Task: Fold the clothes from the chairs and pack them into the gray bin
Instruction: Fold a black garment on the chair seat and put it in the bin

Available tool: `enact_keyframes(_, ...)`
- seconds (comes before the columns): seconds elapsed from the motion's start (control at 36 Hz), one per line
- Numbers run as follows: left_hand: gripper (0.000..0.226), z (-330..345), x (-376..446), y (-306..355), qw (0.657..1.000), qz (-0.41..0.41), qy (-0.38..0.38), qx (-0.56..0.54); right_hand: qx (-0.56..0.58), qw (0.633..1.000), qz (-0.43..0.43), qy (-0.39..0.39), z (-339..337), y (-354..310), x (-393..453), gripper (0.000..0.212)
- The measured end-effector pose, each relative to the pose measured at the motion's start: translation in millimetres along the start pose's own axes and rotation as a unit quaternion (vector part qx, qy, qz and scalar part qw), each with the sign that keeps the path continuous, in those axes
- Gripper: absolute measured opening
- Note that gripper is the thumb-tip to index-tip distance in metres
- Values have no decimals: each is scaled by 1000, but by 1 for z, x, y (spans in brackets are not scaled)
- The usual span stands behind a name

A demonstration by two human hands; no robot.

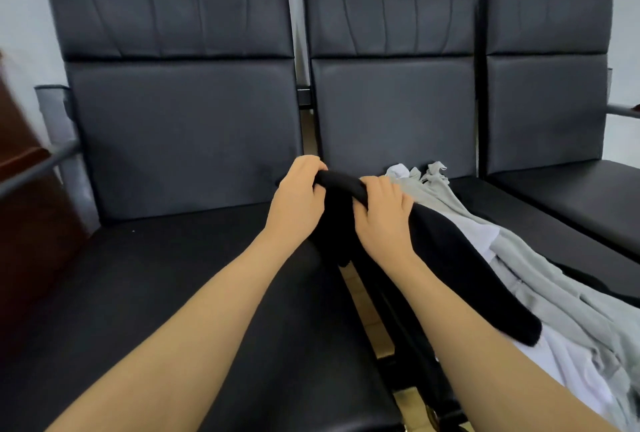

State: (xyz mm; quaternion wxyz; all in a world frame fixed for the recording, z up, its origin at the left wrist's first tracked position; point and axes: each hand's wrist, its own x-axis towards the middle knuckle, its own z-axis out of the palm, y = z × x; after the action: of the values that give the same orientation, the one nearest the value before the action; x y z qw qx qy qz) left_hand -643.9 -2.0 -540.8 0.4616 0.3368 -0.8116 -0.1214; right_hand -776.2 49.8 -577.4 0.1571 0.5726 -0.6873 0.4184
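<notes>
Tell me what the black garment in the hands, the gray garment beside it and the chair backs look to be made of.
Black garment: soft matte knit fabric, likely cotton; it droops limply from the left hand and right hand.
Gray garment: thin light cloth, judging by its fine wrinkles.
Chair backs: smooth black leather or imitation leather, with a faint sheen and creases; which one cannot be told.

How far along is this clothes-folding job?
Early on, it seems. No folded item and no bin show in this view. In hand: the left hand and right hand both grip a black garment. Left: the gray garment and white garment lie crumpled on the middle chair.
</notes>
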Motion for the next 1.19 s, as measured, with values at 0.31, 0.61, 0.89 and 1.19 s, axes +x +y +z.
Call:
enact_keyframes(0.31,30,-98,-46,-54,988,-53,31,140,241,963,-32,-117,34,-102,-9,17)
enact_keyframes(0.61,51,-126,-89,-102,938,-206,-153,233,163,939,-22,-303,80,-133,-36,42)
enact_keyframes(0.89,53,-97,-120,-112,854,-221,-346,320,-107,912,-41,-393,100,-102,-50,42)
enact_keyframes(1.19,48,-110,-116,-155,846,-258,-194,424,161,891,24,-424,131,-135,-48,47)
